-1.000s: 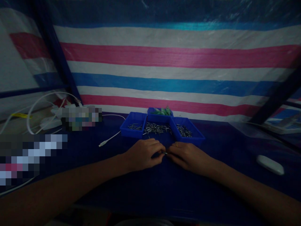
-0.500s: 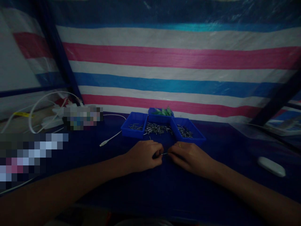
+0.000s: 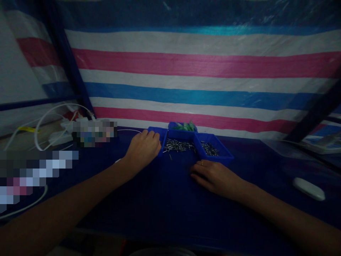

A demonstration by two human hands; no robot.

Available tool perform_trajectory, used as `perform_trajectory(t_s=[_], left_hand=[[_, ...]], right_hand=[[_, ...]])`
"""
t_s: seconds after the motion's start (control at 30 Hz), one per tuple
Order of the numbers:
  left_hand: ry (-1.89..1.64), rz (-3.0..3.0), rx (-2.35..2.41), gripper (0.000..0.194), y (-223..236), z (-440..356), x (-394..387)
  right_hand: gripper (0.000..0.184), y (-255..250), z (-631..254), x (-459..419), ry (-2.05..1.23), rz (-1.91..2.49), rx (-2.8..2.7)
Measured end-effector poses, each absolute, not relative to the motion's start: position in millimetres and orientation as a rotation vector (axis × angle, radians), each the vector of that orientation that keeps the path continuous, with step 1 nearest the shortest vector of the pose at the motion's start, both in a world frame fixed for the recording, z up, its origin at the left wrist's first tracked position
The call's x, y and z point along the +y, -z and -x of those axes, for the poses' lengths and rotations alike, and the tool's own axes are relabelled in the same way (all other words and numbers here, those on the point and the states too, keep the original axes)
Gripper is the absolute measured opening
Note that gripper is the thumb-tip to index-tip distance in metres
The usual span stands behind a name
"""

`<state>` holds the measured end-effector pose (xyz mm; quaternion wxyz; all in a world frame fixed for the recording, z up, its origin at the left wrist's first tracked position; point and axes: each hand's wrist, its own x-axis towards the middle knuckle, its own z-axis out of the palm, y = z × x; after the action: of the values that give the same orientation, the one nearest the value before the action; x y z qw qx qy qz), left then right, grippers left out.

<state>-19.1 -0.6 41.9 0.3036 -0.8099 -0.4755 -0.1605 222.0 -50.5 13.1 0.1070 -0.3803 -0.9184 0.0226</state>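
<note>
My left hand [image 3: 142, 149] is over the front of the left blue bin [image 3: 157, 131], fingers curled down and closed. Its fingertips and anything in them are hidden, and it covers most of that bin. My right hand [image 3: 210, 174] lies low over the blue table, in front of the right blue bin [image 3: 225, 152]. Thumb and fingers are pressed together there; whether they hold a small piece cannot be made out. Thin metal pins [image 3: 179, 145], probably rivets, lie in a loose pile between the bins. One single pin [image 3: 171, 156] lies nearer me.
More metal pins [image 3: 209, 148] fill the right bin. A back blue bin [image 3: 181, 133] holds green-and-clear packets [image 3: 183, 126]. White cables [image 3: 36, 133] run at the left. A white oval object [image 3: 309, 188] lies at the right. A striped plastic sheet [image 3: 202, 64] hangs behind.
My left hand has moved from beside my right hand, forward and left to the left bin. The thin metal piece between the hands no longer shows. My right hand stays nearly in place.
</note>
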Motion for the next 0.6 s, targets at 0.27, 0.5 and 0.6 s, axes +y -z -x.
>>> perform_trajectory(t_s=[0.27, 0.5, 0.6], left_hand=[[0.303, 2.338, -1.238, 0.016, -29, 10, -16], [0.261, 2.538, -1.023, 0.017, -21, -1, -23], [0.194, 2.558, -1.120, 0.017, -12, -3, -21]], right_hand=[[0.017, -15, -222, -51, -0.093, 1.122, -2.712], [0.016, -15, -222, -51, -0.046, 1.137, -2.731], [0.017, -16, -222, -51, -0.049, 1.131, -2.735]])
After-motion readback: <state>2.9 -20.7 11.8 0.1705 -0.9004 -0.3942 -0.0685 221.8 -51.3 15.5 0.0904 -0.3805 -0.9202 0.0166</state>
